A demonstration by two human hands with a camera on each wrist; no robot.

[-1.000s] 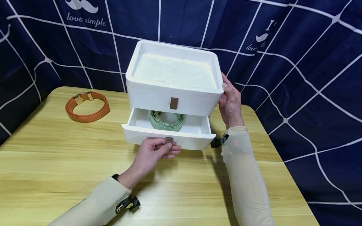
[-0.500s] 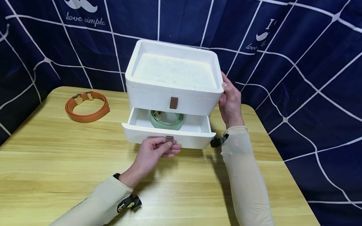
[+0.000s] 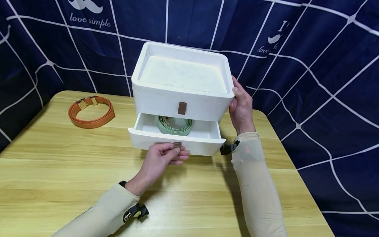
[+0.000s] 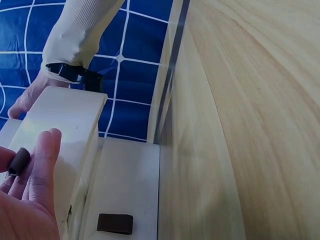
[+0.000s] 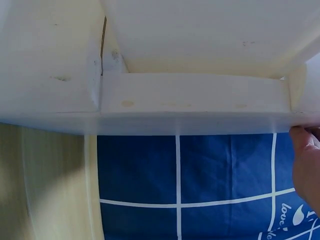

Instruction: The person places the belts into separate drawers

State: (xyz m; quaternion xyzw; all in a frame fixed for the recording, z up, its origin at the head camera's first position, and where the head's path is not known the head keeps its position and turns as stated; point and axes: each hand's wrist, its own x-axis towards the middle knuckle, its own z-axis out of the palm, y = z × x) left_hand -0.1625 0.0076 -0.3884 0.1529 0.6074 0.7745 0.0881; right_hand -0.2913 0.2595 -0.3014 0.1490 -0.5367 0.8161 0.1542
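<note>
A white drawer unit [image 3: 177, 105] stands on the table, a shallow tray forming its top. One drawer [image 3: 174, 140] is pulled out below the closed upper one. Inside it lies a coiled green belt [image 3: 175, 126] with a gold buckle. My left hand [image 3: 160, 159] pinches this drawer's brown pull tab [image 4: 20, 161] between thumb and fingers. Beneath, the left wrist view shows another closed drawer [image 4: 125, 185] with its own tab. My right hand [image 3: 242, 107] holds the unit's right side, thumb near the top edge; its other fingers are partly hidden behind.
An orange belt [image 3: 91, 123] with gold fittings lies coiled on the wooden table [image 3: 74, 171], left of the unit. A dark blue curtain [image 3: 189, 19] with white grid lines hangs behind and along the sides.
The pulled-out drawer's front has risen very slightly or slid inward, the left hand with it. The right hand and both belts stay where they were.
</note>
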